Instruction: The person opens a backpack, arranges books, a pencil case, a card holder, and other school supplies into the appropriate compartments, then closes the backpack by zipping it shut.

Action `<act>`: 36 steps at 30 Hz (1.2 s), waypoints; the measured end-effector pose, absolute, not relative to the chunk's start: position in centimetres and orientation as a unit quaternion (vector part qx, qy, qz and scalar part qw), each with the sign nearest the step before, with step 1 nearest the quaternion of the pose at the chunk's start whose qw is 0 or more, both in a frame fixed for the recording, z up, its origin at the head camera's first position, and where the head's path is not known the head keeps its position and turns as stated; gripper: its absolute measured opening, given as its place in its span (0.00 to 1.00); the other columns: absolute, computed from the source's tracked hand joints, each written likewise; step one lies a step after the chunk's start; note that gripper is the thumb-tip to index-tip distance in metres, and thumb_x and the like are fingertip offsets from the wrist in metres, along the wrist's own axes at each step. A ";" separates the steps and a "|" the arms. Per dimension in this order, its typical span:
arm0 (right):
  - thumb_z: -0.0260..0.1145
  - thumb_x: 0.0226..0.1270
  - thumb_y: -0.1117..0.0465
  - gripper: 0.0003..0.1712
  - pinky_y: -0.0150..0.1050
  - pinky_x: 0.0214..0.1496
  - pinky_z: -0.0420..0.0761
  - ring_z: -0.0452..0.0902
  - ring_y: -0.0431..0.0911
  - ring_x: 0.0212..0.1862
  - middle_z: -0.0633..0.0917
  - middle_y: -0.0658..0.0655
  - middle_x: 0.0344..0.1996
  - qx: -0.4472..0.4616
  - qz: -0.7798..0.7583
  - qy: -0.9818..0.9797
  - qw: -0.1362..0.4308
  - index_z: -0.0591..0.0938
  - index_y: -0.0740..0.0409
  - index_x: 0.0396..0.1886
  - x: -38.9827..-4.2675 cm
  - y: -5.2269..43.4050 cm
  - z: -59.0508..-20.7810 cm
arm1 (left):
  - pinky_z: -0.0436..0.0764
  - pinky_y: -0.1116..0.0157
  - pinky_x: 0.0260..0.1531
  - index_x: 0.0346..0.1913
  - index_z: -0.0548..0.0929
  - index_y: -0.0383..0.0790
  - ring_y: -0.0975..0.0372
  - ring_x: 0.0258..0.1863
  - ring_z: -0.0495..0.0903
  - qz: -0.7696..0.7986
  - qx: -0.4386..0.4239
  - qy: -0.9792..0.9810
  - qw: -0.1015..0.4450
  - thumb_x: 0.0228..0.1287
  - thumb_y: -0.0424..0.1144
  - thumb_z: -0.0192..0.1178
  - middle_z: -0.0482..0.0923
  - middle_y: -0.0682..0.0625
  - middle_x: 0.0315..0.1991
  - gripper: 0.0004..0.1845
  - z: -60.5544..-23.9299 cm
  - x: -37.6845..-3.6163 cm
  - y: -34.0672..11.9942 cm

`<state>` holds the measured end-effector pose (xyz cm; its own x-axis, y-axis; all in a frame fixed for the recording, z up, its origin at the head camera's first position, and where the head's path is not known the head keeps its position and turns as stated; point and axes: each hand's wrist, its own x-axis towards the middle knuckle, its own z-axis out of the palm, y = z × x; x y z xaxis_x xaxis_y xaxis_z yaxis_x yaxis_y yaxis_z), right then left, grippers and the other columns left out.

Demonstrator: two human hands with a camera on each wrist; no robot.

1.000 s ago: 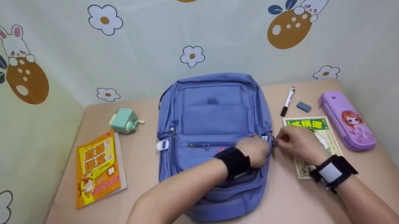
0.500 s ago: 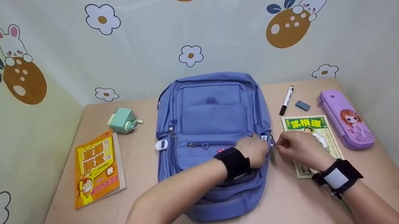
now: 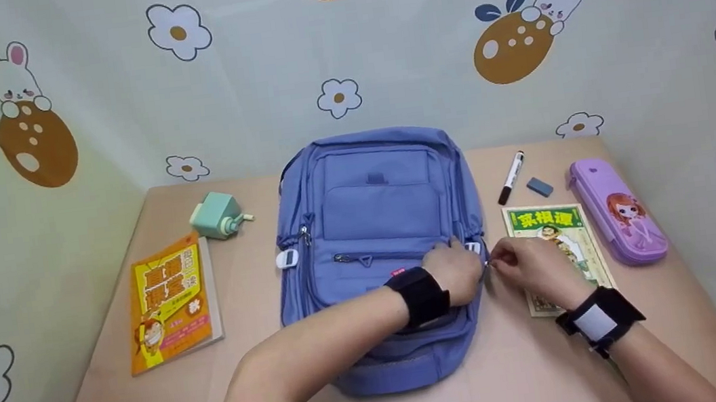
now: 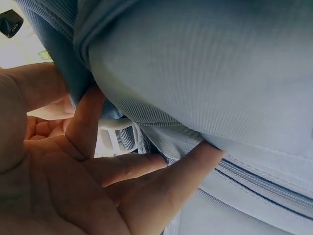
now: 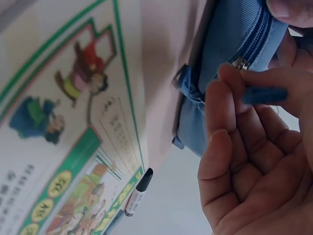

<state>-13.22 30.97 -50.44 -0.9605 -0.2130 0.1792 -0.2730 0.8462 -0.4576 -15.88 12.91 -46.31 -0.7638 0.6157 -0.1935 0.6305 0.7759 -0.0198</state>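
The right hand (image 3: 533, 268) pinched a blue zipper pull (image 5: 264, 95) between thumb and finger. To its left lay the blue backpack (image 3: 380, 212), under the left hand (image 3: 456, 273), whose thumb and finger gripped fabric at its side. Below the right hand was a green-titled book (image 3: 571, 240) (partly hidden by it), with a purple pencil case (image 3: 627, 219) farther right and a marker (image 3: 511, 177) beyond. An orange book (image 3: 168, 299) lay well left of both hands.

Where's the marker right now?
In the head view, the marker lies on the right side of the table, between the backpack and the small blue block, just beyond the green-topped book.
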 end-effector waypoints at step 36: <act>0.76 0.60 0.63 0.06 0.44 0.38 0.81 0.80 0.41 0.31 0.86 0.46 0.29 0.093 0.271 -0.957 0.033 0.87 0.48 0.30 -11.6 31.4 -50.7 | 0.82 0.60 0.48 0.55 0.83 0.43 0.57 0.47 0.82 -0.005 0.420 0.882 0.213 0.77 0.45 0.54 0.81 0.45 0.53 0.14 -44.4 -14.5 8.3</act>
<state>-11.64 31.45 -50.73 -0.9806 -0.1600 0.1132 -0.1956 0.8355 -0.5134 -14.50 8.32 -44.44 -0.5556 0.7390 -0.3809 0.7437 0.6466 0.1697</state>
